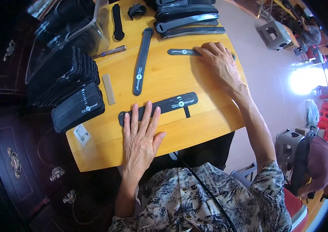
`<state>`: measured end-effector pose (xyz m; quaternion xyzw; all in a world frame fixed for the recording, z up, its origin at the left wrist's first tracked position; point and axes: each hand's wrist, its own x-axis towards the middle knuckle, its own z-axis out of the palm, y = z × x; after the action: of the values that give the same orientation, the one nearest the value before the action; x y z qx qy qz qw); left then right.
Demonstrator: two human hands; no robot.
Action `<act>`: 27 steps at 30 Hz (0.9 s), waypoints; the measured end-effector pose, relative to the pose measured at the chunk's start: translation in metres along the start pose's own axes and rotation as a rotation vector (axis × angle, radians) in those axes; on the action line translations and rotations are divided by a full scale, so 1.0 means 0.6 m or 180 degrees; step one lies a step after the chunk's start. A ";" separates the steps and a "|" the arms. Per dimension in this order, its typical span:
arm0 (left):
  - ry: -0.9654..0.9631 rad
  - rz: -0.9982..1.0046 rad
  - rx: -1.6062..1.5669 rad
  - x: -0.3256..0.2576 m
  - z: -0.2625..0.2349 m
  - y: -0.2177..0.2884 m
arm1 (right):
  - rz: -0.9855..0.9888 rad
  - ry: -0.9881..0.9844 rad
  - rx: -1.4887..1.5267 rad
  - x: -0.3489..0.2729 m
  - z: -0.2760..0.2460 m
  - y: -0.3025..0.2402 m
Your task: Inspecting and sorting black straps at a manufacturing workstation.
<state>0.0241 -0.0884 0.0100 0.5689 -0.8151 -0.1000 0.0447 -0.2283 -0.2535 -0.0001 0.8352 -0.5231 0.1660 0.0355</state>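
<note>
My left hand [142, 133] lies flat with its fingers spread over the left part of a neat row of overlapping black storage straps [166, 104] on the yellow table. The straps have rounded ends and white print. A short black tab [187, 112] sticks out below them. Toward the table's right edge, my right hand [220, 62] has its bent fingers closed over a single black strap [183, 52], whose left end shows. Its fingertips are partly hidden. Between the hands and further left lies another single strap [142, 65], slanted and touched by neither hand.
Tall stacks of straps [79, 102] stand at the left, near a clear plastic bin [98, 29]. More straps [189, 23] are piled at the back. A screwdriver [111, 51], a tan strip [109, 89] and a white label [81, 134] lie on the table [164, 77].
</note>
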 end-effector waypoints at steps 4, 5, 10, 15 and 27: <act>0.0059 -0.0049 -0.0144 0.005 -0.005 0.000 | 0.0167 -0.0310 0.0307 -0.003 -0.021 0.001; 0.0056 -0.0069 -0.0178 0.007 -0.008 0.002 | 0.0320 -0.0422 0.0386 -0.008 -0.029 0.000; 0.0304 0.0086 -0.0156 0.015 -0.019 0.011 | 0.0668 -0.0568 0.0831 -0.028 -0.036 0.007; 0.0371 0.0249 -0.0349 0.041 -0.011 0.033 | 0.0953 -0.0669 0.1279 -0.035 -0.051 0.005; 0.0352 0.0259 -0.0711 0.061 0.011 0.047 | 0.2230 -0.0679 0.3514 -0.150 -0.146 -0.024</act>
<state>-0.0156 -0.1126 0.0081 0.5315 -0.8176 -0.1568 0.1566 -0.2723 -0.1488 0.0555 0.5231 -0.6025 0.3278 -0.5059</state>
